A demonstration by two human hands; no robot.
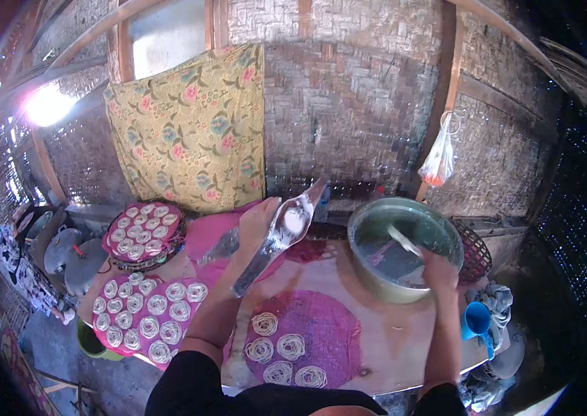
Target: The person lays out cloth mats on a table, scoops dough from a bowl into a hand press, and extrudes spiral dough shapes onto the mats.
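Note:
My left hand (255, 220) is closed around a shiny metal tool (266, 258) with long handles, raised over the table. White material (295, 220) sits in the tool's round cup. My right hand (439, 269), a little blurred, is closed on a long white piece (402, 239) over the large basin (394, 288); whether it is dough or a utensil I cannot tell. Below, a round pink cloth (335, 326) bears several coiled noodle nests (291, 346). Another pink cloth (193, 326) at the left holds many more nests.
A basket of nests (142, 234) stands at the back left. Right of the basin are a woven basket (475, 253), a blue dipper (477, 317) and crumpled cloth (498, 301). A plastic bag (438, 161) hangs on the wall. Another person (19, 260) is at the far left, near large pots (84, 263).

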